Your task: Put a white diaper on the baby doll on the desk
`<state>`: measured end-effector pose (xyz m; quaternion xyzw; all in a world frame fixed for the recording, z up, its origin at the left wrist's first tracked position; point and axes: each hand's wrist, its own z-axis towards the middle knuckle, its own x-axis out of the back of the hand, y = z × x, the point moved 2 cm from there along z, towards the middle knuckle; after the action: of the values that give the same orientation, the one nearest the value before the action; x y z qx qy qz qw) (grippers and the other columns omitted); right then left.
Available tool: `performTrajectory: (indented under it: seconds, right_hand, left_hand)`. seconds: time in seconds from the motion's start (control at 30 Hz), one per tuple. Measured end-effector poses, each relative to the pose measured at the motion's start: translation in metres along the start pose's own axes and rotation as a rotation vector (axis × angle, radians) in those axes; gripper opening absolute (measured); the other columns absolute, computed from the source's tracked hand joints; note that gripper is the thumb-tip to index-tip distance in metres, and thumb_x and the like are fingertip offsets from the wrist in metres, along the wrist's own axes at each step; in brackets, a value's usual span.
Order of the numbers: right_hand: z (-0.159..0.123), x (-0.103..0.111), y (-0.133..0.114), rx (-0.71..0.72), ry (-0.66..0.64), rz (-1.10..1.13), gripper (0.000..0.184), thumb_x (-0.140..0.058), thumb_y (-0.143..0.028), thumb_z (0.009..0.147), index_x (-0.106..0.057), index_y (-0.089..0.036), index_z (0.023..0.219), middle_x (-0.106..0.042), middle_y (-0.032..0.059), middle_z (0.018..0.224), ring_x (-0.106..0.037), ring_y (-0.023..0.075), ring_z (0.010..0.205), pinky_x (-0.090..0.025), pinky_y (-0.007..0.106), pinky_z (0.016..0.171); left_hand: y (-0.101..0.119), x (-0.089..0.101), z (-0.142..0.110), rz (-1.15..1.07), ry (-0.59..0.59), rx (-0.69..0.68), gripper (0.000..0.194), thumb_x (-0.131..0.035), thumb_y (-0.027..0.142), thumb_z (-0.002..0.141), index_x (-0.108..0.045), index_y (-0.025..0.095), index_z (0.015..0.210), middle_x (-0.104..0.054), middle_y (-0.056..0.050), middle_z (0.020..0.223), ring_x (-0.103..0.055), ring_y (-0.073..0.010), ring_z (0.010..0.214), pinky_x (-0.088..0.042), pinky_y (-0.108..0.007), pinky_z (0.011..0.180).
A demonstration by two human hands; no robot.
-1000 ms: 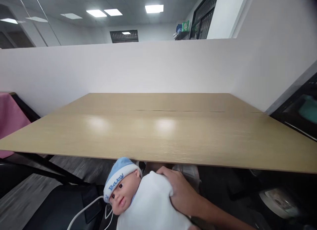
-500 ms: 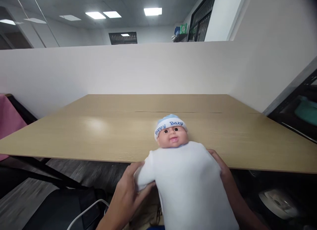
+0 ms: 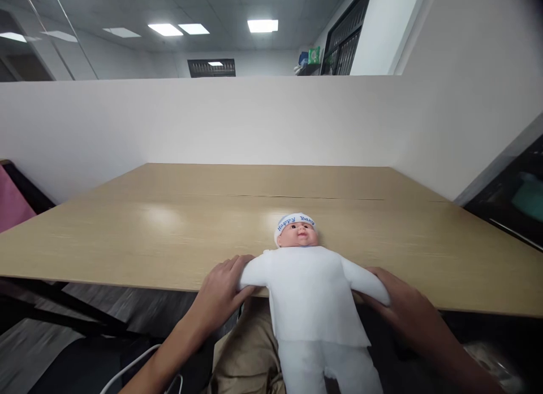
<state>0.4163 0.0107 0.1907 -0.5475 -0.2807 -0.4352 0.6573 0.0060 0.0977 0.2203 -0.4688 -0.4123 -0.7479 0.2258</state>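
Doll [image 3: 316, 298] is face-up, upper half over the counter [image 3: 127, 235], lower half out past the near edge. Can't tell from my end if its head actually touches the wood. Left hand [image 3: 227, 283] is gripping one arm, right hand [image 3: 399, 295] is curled round the other. I'd call this the positioning step, so the next move calls for an even grip, no twisting.

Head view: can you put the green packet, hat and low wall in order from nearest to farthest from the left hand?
1. Hat: on the doll, right of the left hand.
2. Low wall: ahead, behind the table.
3. Green packet: beyond the low wall, right of the picture's middle.
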Motion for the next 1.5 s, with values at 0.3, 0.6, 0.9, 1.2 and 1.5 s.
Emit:
performTrajectory:
  seconds: [0.3,0.6,0.9,1.2,1.5]
  right_hand:
    - [0.068,-0.044,0.020,-0.031,-0.015,0.066,0.040,-0.060,-0.068,0.098,-0.072,-0.037,0.121,-0.083,0.0059,0.115,-0.079,0.0340,0.095,-0.062,0.039,0.071]
    - [0.201,-0.077,0.033,0.130,0.042,-0.009,0.037,-0.061,-0.055,0.096,-0.070,-0.029,0.120,-0.082,0.0063,0.112,-0.078,0.0310,0.093,-0.058,0.038,0.076]
    - [0.314,-0.094,0.059,0.157,0.074,-0.079,0.045,-0.061,-0.061,0.100,-0.068,-0.029,0.130,-0.080,0.0072,0.123,-0.077,0.0319,0.104,-0.055,0.039,0.079]
    - [0.398,-0.107,0.075,0.296,0.160,-0.125,0.063,-0.061,-0.075,0.100,-0.069,-0.023,0.134,-0.078,0.0129,0.131,-0.072,0.0361,0.115,-0.055,0.042,0.089]
    - [0.392,-0.122,0.102,0.299,0.186,-0.181,0.091,-0.055,-0.076,0.100,-0.043,-0.015,0.167,-0.061,0.0230,0.156,-0.059,0.0438,0.139,-0.047,0.059,0.116]
  left_hand:
    - [-0.053,-0.003,0.061,0.112,-0.032,-0.001,0.042,-0.062,0.057,0.108,-0.063,0.023,0.131,-0.074,-0.010,0.121,-0.065,-0.0364,0.110,-0.053,-0.053,0.094]
    - [-0.128,-0.006,0.174,0.235,0.070,-0.057,0.052,-0.059,0.068,0.105,-0.067,0.020,0.124,-0.077,-0.011,0.113,-0.067,-0.0354,0.102,-0.055,-0.049,0.089]
    - [-0.186,-0.014,0.276,0.206,0.243,-0.076,0.057,-0.067,0.073,0.100,-0.069,0.021,0.122,-0.081,-0.011,0.115,-0.074,-0.0341,0.104,-0.054,-0.046,0.091]
    - [-0.225,-0.019,0.343,0.304,0.331,-0.020,0.064,-0.070,0.078,0.095,-0.071,0.020,0.122,-0.079,-0.013,0.115,-0.069,-0.0358,0.111,-0.048,-0.046,0.097]
    - [-0.247,-0.011,0.320,0.087,0.313,0.071,0.062,-0.081,0.063,0.092,-0.065,0.022,0.135,-0.073,-0.013,0.127,-0.064,-0.0343,0.118,-0.049,-0.045,0.101]
